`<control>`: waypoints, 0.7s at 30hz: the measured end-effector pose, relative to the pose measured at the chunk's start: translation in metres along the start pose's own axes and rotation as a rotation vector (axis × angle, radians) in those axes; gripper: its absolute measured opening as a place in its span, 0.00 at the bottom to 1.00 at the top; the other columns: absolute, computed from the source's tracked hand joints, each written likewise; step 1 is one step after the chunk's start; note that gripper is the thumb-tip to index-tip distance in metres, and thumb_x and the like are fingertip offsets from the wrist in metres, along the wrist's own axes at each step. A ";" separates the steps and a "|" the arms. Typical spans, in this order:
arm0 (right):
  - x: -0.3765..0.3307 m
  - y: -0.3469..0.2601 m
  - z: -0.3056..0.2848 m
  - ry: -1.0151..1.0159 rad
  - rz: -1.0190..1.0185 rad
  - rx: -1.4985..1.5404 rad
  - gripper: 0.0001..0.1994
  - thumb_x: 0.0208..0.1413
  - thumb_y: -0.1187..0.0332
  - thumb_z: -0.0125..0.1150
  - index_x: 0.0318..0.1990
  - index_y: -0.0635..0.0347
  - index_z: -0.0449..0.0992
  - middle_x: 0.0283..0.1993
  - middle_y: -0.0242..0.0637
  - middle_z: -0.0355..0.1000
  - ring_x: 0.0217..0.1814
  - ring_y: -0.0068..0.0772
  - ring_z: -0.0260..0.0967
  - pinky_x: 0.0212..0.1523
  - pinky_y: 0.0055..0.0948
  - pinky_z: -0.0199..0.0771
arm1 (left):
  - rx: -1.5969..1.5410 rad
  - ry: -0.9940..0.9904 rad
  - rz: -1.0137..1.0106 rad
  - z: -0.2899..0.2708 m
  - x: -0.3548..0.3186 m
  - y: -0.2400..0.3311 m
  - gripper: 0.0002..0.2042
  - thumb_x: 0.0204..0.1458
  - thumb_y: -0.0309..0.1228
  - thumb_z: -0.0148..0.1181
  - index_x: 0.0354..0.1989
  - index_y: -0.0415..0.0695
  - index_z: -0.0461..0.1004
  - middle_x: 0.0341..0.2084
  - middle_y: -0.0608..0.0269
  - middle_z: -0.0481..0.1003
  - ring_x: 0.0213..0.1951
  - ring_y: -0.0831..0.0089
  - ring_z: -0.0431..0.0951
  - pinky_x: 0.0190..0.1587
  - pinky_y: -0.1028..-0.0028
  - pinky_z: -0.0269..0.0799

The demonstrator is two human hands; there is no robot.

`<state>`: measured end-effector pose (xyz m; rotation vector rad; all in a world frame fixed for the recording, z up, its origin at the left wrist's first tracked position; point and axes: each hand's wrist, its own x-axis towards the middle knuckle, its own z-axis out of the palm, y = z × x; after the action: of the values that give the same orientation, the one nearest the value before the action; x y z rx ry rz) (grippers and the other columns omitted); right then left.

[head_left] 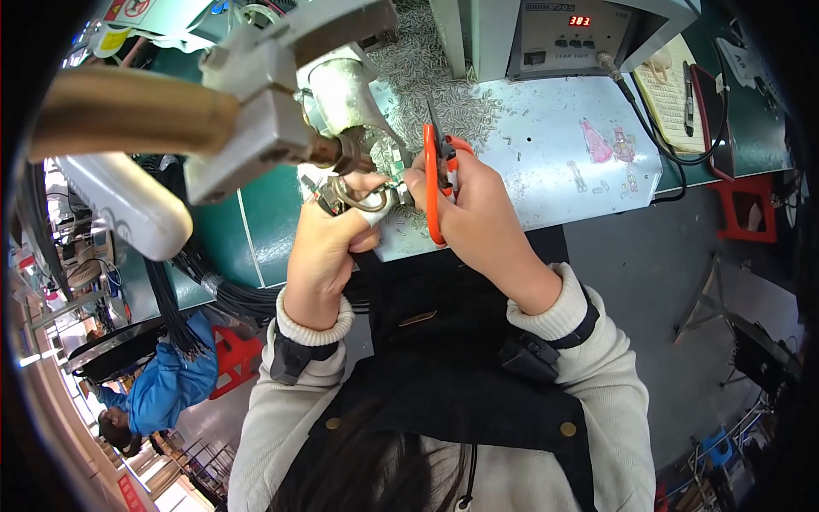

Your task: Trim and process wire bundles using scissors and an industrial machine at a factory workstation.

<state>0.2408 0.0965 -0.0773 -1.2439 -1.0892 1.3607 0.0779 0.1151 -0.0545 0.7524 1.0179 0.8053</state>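
Note:
My right hand (475,205) is wrapped round a pair of orange-handled cutters (432,183), with their dark jaws pointing up and away from me. Its thumb and fingertips also reach a small shiny metal piece (403,195) between the two hands. My left hand (328,235) is closed from the other side, pinching at the same spot. A grey cable loop (365,203) curves over its fingers; what exactly they grip is partly hidden. Just above the fingertips is a small green-and-white part (397,159), too small to name. A metal nozzle-like fitting (350,155) hangs close over my left hand.
A metal bracket and arm (256,128) jut in from the upper left. Many small metal pins (426,51) lie heaped on the white work sheet (546,183). Behind stands a control box (567,38) with a black cable; a notepad (678,94) lies right. Black cable bundles (230,290) hang left, near a seated person.

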 end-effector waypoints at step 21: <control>-0.048 -0.025 -0.005 -0.225 0.198 0.101 0.09 0.52 0.69 0.52 0.24 0.65 0.67 0.15 0.29 0.61 0.11 0.18 0.57 0.13 0.17 0.55 | 0.249 0.065 0.315 0.023 -0.061 -0.030 0.08 0.45 0.17 0.54 0.35 0.36 0.70 0.26 0.64 0.71 0.29 0.80 0.70 0.33 0.83 0.65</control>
<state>0.2490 0.0522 -0.0468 -1.1692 -1.0559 1.7187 0.0875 0.0447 -0.0463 1.1257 1.0848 0.9885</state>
